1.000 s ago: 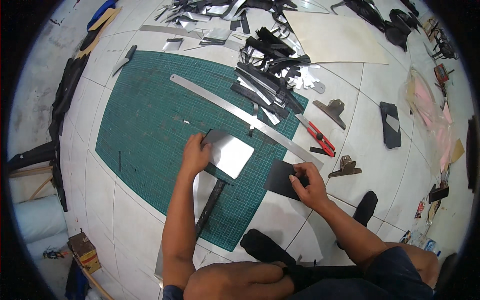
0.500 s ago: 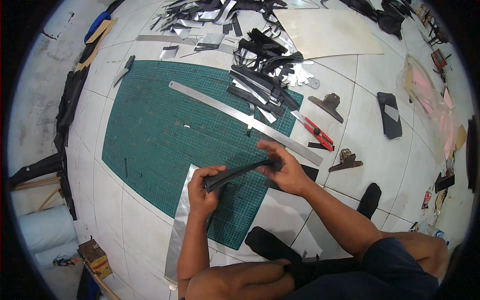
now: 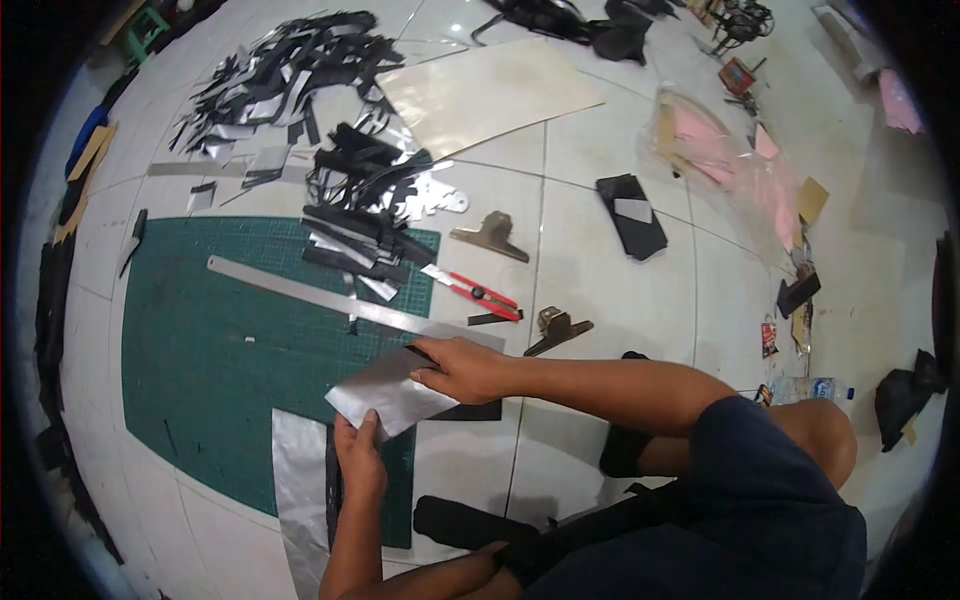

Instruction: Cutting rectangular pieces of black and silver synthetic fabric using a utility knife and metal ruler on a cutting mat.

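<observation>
Turned silver side up from the edge-on hold of half a second ago, a thin sheet (image 3: 375, 395) now lies between two hands, the left hand (image 3: 362, 460) pinching its near edge, the right hand (image 3: 465, 368) gripping its far right side. Uneven pulling by the two hands could crease it or let a corner slip. Both grips hold it over the near right of a green cutting mat (image 3: 200, 350), nearer than the metal ruler (image 3: 290, 287).

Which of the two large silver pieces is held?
The silver sheet, gripped by left hand and right hand; the longer strip lies partly on the green mat.
</observation>
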`<state>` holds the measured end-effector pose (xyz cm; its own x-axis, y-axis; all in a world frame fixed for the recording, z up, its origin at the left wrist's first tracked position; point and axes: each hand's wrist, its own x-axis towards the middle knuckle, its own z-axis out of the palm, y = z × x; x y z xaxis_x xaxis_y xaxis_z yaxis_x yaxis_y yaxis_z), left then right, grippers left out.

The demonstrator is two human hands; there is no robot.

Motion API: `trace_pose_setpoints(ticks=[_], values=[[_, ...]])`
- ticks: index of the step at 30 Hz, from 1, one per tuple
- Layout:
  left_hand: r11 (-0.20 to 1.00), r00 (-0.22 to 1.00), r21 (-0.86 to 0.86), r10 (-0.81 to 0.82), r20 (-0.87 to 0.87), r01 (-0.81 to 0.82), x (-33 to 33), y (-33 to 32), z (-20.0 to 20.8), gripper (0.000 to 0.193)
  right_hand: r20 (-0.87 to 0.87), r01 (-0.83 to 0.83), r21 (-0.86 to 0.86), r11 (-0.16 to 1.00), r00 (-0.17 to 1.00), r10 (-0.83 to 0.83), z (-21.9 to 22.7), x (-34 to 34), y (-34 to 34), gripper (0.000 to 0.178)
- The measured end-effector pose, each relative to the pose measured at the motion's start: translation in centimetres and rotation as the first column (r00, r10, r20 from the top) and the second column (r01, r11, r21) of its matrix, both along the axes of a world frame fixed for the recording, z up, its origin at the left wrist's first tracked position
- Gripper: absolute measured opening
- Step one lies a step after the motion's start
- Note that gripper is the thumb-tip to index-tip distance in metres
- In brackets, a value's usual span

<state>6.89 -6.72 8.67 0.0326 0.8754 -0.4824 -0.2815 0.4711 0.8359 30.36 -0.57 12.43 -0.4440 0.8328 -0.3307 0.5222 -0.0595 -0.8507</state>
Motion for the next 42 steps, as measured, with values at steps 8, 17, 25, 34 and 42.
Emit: trace_pose_setpoints(ticks=[8,17,25,34,42], values=[[0.952,0.944,-0.048,-0.305,-0.125,0.301,4.4,-1.6,2.2,0.027,0.211,-0.06,-0.092,0.994,0.974,0.078,5.8,13.0,2.0,0.04],[0.953,0.913,-0.016,-0.295,-0.282,0.303,1.0,0.3,3.0,0.017,0.123,0.655,0.12,0.746,0.736,-0.665,11.5,35.7,-1.3,0.043],[0.969,0.816,0.018,-0.197,-0.543,0.246,-3.6,-0.2,3.5,0.02,0.173,0.796,0.493,0.351,0.305,-0.936,2.4,38.5,0.0,0.032],[0.917,0.547,-0.148,-0.344,-0.763,0.37,-7.7,-7.1,3.7,0.024,0.524,0.052,0.797,0.602,0.438,-0.731,-9.4,38.3,-3.4,0.032],[0.919,0.489,-0.207,-0.358,-0.796,0.336,-6.7,-8.0,7.1,0.022,0.699,0.139,0.514,0.846,0.503,-0.508,-6.1,36.9,-1.8,0.04]])
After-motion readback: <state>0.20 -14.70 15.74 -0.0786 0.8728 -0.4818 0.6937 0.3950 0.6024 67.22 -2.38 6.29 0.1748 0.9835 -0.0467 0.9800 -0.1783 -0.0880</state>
